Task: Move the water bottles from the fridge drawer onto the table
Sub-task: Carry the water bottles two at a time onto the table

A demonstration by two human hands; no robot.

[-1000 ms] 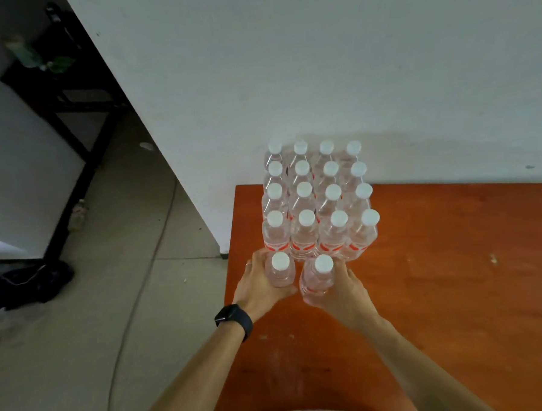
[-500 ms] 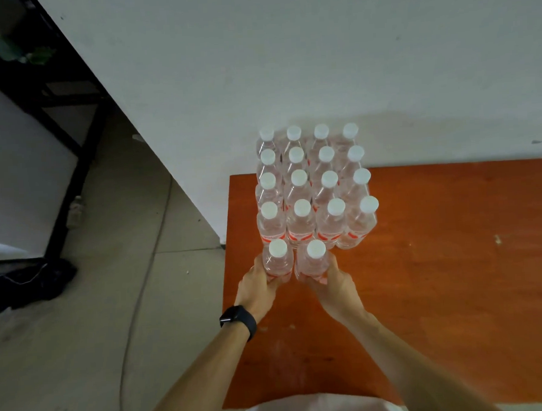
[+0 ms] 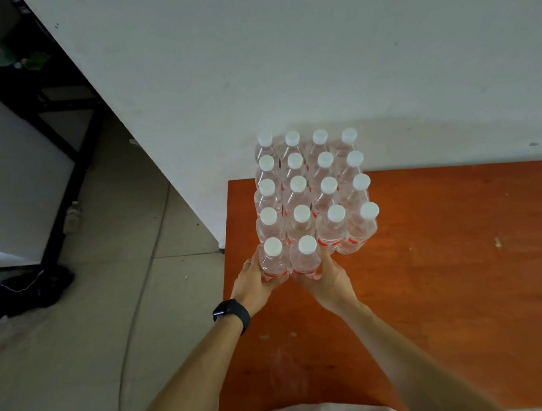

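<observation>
Water bottles [image 3: 298, 185] upright on table [image 3: 455, 274], two in hands [image 3: 255, 284]

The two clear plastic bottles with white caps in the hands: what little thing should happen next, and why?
Probably let go. The left hand grips one clear white-capped plastic bottle, the right hand its twin, both upright, tucked against the front row of the bottle block on the orange wooden table. They seem placed, so opening the fingers would free both hands.
</observation>
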